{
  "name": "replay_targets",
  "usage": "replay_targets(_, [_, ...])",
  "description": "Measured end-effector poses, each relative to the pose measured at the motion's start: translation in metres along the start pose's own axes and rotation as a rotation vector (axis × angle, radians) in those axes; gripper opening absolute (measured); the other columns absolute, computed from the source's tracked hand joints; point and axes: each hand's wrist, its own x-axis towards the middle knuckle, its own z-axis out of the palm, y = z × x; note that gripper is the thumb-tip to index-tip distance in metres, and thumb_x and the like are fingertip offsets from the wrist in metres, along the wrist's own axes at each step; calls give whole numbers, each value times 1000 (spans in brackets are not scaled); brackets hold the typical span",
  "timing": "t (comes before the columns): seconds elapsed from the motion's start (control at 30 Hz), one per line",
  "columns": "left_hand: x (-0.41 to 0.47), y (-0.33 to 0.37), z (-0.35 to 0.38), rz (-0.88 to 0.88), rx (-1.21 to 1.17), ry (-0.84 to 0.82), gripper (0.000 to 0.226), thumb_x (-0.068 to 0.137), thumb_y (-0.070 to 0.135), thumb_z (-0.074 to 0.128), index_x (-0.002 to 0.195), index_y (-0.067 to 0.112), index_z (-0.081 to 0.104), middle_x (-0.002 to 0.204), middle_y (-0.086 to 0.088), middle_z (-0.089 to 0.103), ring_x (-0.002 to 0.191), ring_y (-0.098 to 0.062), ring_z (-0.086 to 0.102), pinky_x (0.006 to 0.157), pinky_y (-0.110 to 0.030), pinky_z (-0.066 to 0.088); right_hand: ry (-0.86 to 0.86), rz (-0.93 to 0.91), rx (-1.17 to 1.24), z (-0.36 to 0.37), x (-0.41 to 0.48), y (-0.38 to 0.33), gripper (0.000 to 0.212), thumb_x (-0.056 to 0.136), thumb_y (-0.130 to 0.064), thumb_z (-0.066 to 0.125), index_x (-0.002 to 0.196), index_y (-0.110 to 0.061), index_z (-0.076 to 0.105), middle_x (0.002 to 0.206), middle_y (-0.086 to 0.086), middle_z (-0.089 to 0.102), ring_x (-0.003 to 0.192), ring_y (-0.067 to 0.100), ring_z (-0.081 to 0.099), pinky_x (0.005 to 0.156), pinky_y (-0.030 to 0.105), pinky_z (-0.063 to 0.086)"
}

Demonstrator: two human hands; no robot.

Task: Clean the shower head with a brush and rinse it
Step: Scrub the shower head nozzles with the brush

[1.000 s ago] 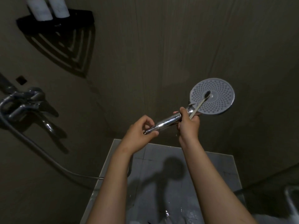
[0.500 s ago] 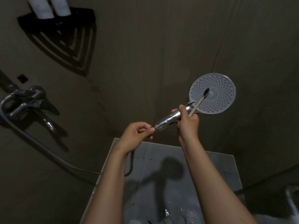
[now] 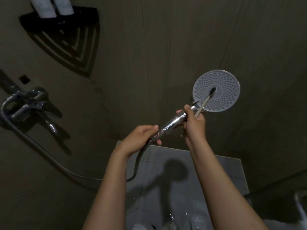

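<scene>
A shower head [image 3: 221,97] with a round grey nozzle face and a chrome handle [image 3: 172,122] is held up in front of the wall, face toward me. My right hand [image 3: 193,123] grips the upper handle, thumb wrapped over it, and holds a brush [image 3: 204,102] in the same hand. The brush's dark bristles lie near the middle of the face. My left hand [image 3: 141,138] grips the handle's lower end, where the grey hose [image 3: 137,163] meets it.
A chrome mixer tap [image 3: 29,103] is on the left wall, and the hose runs down from it. A black corner shelf [image 3: 79,14] with two white bottles [image 3: 44,7] hangs at upper left. Wet grey floor tiles [image 3: 216,180] lie below.
My left hand has brought the hose end up to the handle's bare threaded end and now grips the joint. The shower head rose slightly; the brush stays on its face.
</scene>
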Motion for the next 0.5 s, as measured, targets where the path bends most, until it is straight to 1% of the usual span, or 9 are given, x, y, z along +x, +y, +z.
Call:
replay_targets(0.03, [-1, 0, -1, -15, -29, -57, 36, 99, 28, 40, 81, 14, 68, 67, 2, 69, 71, -11, 59, 82, -26, 46, -23, 5, -10, 0, -1, 0, 19, 94, -16, 56, 105, -2, 53, 65, 2, 69, 44, 2, 56, 45, 17, 42])
replay_targets(0.1, [-4, 0, 0, -65, -103, -157, 36, 100, 26, 36, 92, 7, 66, 66, -2, 68, 68, -12, 58, 78, -21, 47, -55, 4, -26, 1, -3, -2, 24, 94, -17, 55, 108, 3, 56, 60, -1, 68, 42, 2, 53, 42, 16, 39])
replay_targets(0.13, [-4, 0, 1, -86, -114, -191, 37, 100, 27, 36, 93, 7, 66, 66, -3, 68, 67, -12, 58, 76, -19, 48, -64, -1, -39, 1, -4, -3, 26, 94, -17, 55, 107, 5, 57, 60, -2, 67, 41, 3, 51, 41, 16, 37])
replay_targets(0.2, [-5, 1, 2, -88, -84, -210, 34, 100, 24, 37, 88, 8, 65, 64, -2, 66, 64, -10, 58, 70, -14, 46, -78, -11, -51, 3, -6, -4, 20, 94, -16, 54, 102, 2, 57, 64, -1, 66, 46, 5, 53, 45, 18, 40])
replay_targets(0.27, [-4, 3, 1, -42, -45, -160, 30, 99, 21, 40, 80, 11, 62, 62, 0, 61, 61, -6, 55, 67, -14, 43, -76, -24, -31, 5, -6, -5, 16, 94, -15, 54, 101, 0, 55, 64, 0, 66, 51, 6, 59, 48, 17, 45])
replay_targets(0.37, [-2, 0, 1, 39, 162, -51, 27, 95, 33, 48, 72, 20, 56, 64, 7, 57, 66, -10, 52, 72, -27, 41, -28, -38, -32, 7, -4, -5, 16, 94, -14, 54, 103, -1, 54, 67, 2, 67, 55, 6, 62, 51, 18, 48])
replay_targets(0.43, [-1, -1, 6, 77, 363, 57, 22, 92, 38, 50, 77, 22, 56, 68, 8, 56, 66, -12, 52, 66, -31, 40, 38, -38, -24, 9, -4, -5, 11, 94, -14, 55, 100, -6, 52, 72, 5, 66, 58, 8, 63, 57, 20, 51])
replay_targets(0.47, [0, -2, 10, 104, 488, 136, 20, 92, 39, 50, 82, 23, 56, 70, 6, 55, 67, -13, 52, 63, -31, 39, 78, -45, -8, 10, -4, -6, 6, 94, -13, 55, 96, -10, 51, 73, 7, 65, 58, 8, 63, 58, 20, 52])
replay_targets(0.5, [-1, 0, 14, 135, 622, 218, 19, 92, 40, 50, 86, 23, 57, 73, 4, 55, 69, -14, 52, 61, -30, 37, 115, -56, 11, 11, -3, -6, 6, 93, -12, 55, 92, -13, 50, 72, 7, 65, 56, 8, 63, 57, 20, 52])
